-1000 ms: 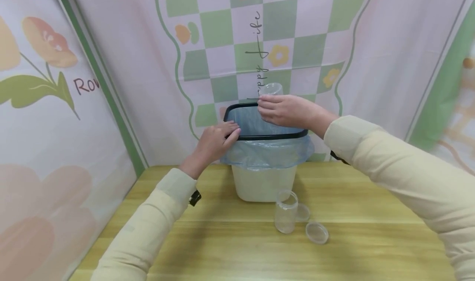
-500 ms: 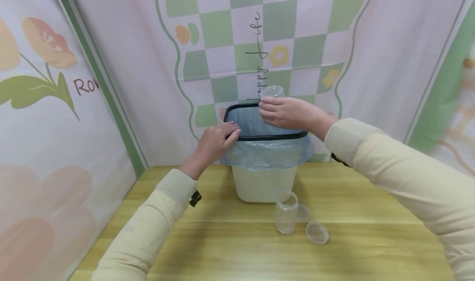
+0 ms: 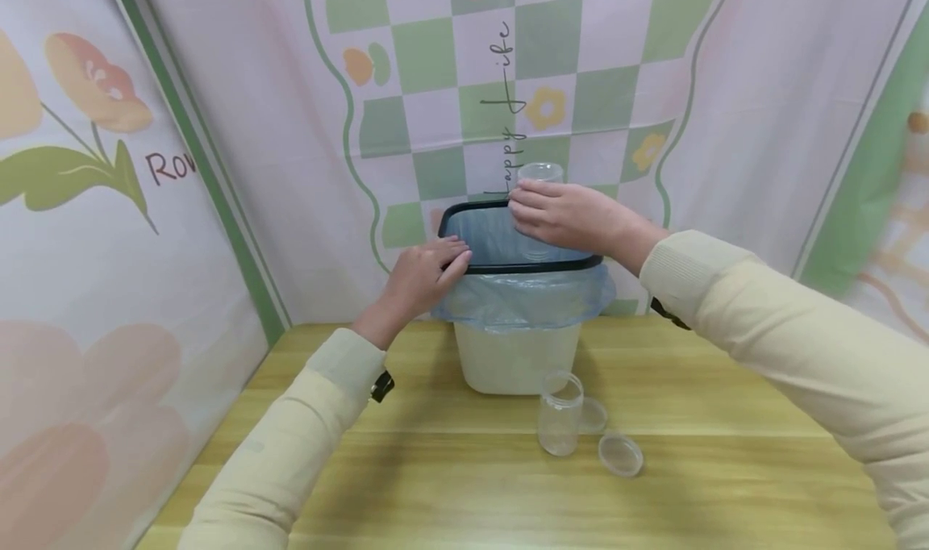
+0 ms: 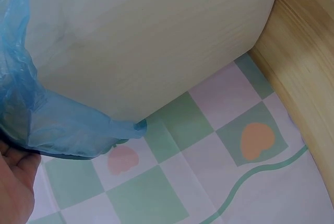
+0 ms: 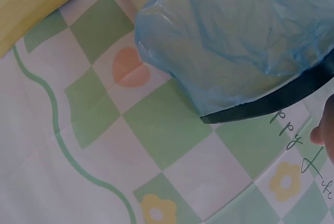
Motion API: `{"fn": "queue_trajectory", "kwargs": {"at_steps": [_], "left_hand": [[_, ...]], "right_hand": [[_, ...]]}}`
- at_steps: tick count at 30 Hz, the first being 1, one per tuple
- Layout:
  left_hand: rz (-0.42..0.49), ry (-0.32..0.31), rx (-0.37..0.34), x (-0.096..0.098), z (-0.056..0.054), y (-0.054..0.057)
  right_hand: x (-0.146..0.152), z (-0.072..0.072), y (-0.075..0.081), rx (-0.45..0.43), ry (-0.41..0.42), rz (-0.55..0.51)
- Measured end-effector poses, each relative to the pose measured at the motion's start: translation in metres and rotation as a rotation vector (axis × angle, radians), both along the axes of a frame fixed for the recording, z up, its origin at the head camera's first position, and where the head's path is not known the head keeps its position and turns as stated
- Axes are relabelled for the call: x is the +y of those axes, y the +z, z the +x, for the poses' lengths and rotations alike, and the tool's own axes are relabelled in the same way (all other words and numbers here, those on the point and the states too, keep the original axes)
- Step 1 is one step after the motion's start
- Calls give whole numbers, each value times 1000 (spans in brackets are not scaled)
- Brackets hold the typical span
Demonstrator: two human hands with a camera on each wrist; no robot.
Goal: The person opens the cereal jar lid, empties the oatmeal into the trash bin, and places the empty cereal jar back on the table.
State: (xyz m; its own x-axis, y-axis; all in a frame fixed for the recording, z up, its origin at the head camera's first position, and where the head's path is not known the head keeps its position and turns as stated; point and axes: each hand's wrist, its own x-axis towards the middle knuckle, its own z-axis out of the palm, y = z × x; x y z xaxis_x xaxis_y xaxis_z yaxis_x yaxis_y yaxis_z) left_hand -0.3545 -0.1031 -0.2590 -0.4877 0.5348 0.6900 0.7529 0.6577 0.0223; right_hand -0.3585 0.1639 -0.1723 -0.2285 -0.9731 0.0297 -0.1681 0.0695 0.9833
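In the head view, my right hand [image 3: 555, 219] grips a clear plastic jar [image 3: 540, 172] over the trash can's opening. The jar is upside down, its base at the top and its lower end dipping below the black rim. My left hand [image 3: 424, 272] holds the rim at the can's left front corner. The white trash can [image 3: 518, 360] is lined with a thin blue bag [image 3: 522, 300] folded over the outside. In the left wrist view, fingers [image 4: 13, 156] bend at the rim beside the bag. The right wrist view catches only an edge of the right hand [image 5: 326, 132].
A second clear jar [image 3: 559, 429] stands uncovered on the wooden table [image 3: 450, 485], close in front of the can. Two round clear lids [image 3: 620, 455] lie to its right, one partly behind it. A patterned curtain [image 3: 610, 26] hangs right behind the can.
My right hand and the upturned jar dipped slightly, then rose again and shifted a little to the right. The left hand, the trash can and the things on the table stay put.
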Motion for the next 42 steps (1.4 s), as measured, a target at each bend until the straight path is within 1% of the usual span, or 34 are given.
{"fn": "queue_trajectory", "kwargs": {"at_steps": [3, 10, 18, 21, 23, 26, 33, 39, 42], "left_hand": [[-2, 7, -10, 0, 0, 0], [-1, 15, -32, 0, -1, 2], [-17, 25, -58, 0, 0, 2], [-20, 20, -54, 1, 0, 3], [-18, 14, -49, 1, 0, 3], [-14, 8, -44, 1, 0, 3], [-17, 18, -55, 1, 0, 3], [-20, 17, -61, 0, 1, 3], [-18, 22, -67, -1, 0, 3]], "right_hand": [[0, 1, 0, -49, -5, -77], [2, 6, 1, -148, -44, -274], [4, 8, -2, -321, -77, -515], [5, 11, -2, -393, -71, -616], [6, 12, -1, -425, -53, -682], [8, 14, -1, -458, -59, -761], [11, 27, 1, -531, -131, -890], [16, 39, 6, -624, -264, -1016], [20, 44, 9, -665, -268, -1083]]}}
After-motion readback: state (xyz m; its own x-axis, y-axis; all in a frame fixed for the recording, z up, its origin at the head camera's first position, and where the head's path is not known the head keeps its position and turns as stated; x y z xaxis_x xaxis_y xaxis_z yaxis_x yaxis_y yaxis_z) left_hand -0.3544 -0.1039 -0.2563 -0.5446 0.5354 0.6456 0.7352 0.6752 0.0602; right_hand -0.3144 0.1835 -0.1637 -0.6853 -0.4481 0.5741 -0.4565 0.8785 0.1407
